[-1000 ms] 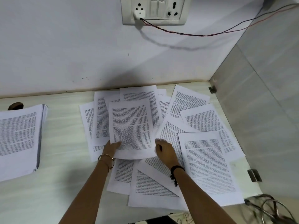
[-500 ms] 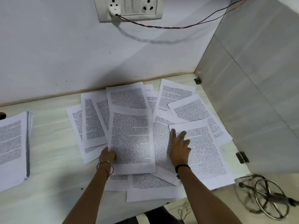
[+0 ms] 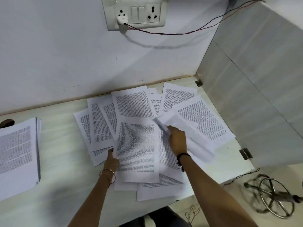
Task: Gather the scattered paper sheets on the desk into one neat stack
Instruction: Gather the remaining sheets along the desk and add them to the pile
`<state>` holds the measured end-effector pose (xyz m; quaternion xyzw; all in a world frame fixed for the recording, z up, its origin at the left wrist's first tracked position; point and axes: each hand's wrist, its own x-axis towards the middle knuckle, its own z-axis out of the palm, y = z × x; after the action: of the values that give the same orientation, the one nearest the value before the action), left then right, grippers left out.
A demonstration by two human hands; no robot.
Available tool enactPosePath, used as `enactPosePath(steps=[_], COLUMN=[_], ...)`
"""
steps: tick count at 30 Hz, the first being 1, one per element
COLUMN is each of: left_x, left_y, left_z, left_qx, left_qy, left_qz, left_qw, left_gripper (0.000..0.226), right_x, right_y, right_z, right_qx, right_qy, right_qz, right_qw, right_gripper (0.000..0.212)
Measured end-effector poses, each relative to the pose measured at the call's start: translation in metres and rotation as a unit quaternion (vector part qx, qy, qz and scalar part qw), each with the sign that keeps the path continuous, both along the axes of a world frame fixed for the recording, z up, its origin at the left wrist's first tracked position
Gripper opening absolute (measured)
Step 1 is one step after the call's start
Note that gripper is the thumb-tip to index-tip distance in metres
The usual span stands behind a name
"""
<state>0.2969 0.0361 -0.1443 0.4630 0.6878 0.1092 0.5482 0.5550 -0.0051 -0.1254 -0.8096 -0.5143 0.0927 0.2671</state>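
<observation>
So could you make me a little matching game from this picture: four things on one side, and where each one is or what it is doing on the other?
Things:
1. left hand
2. right hand
3. thick stack
4. white plug

Places or states:
A. in the wall socket
B. on the left side of the desk, apart from the scattered sheets
C. pinching a blurred, raised sheet
D. gripping the left edge of the central sheet

Pairs: 1-D, 2-C, 3-B, 4-A.
</observation>
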Motion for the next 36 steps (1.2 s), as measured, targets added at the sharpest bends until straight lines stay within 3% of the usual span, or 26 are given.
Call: enactPosePath(steps=[2,8,13,15,17,20,23,27,30,32,34,36], left_x=[-0.008,-0.038,-0.038,-0.038,-0.036,-0.026,-0.016,-0.013,-0.011,-0.012,-0.015,-0.017], left_y=[0.007,0.012,0.018,0.023,0.024,0.022,0.021,0.020,0.020,0.018,0.017,0.016], left_z=[0.004,-0.002,-0.002,-0.005,-0.007,-0.001,-0.003,-0.016,-0.019,-0.018,-0.019,-0.023], left_qx=[-0.020,-0.096,-0.069,-0.094,-0.123,-0.154,-0.088,-0.035,-0.009,0.012,0.023,0.030], left_qy=[-0.035,-0.109,-0.188,-0.212,-0.207,-0.194,-0.139,-0.053,0.017,0.039,0.044,0.049], left_qz=[-0.009,0.089,0.106,0.137,0.126,0.053,-0.030,-0.051,-0.051,-0.045,-0.035,-0.030], left_qw=[0.999,0.985,0.974,0.963,0.962,0.967,0.986,0.997,0.999,0.998,0.998,0.998], left_gripper=[0.067,0.018,0.038,0.045,0.043,0.030,0.032,0.038,0.040,0.041,0.043,0.044], right_x=[-0.026,-0.075,-0.067,-0.058,-0.050,-0.044,-0.046,-0.044,-0.039,-0.034,-0.029,-0.023], right_y=[0.009,-0.016,-0.048,-0.056,-0.059,-0.060,-0.047,-0.034,-0.047,-0.058,-0.064,-0.067], right_z=[-0.002,-0.030,-0.055,-0.061,-0.055,-0.056,-0.053,-0.045,-0.046,-0.043,-0.036,-0.035], right_qx=[0.062,0.014,0.060,-0.010,-0.100,-0.121,-0.137,-0.185,-0.069,-0.032,-0.085,-0.169], right_qy=[-0.008,0.066,0.218,0.278,0.298,0.304,0.283,0.208,0.184,0.169,0.175,0.180], right_qz=[0.065,0.107,0.131,0.093,0.087,0.101,0.153,0.230,0.124,-0.087,-0.333,-0.406], right_qw=[0.996,0.992,0.965,0.956,0.945,0.939,0.937,0.932,0.973,0.981,0.922,0.880], right_gripper=[0.034,0.032,0.044,0.052,0.044,0.056,0.053,0.045,0.036,0.048,0.048,0.065])
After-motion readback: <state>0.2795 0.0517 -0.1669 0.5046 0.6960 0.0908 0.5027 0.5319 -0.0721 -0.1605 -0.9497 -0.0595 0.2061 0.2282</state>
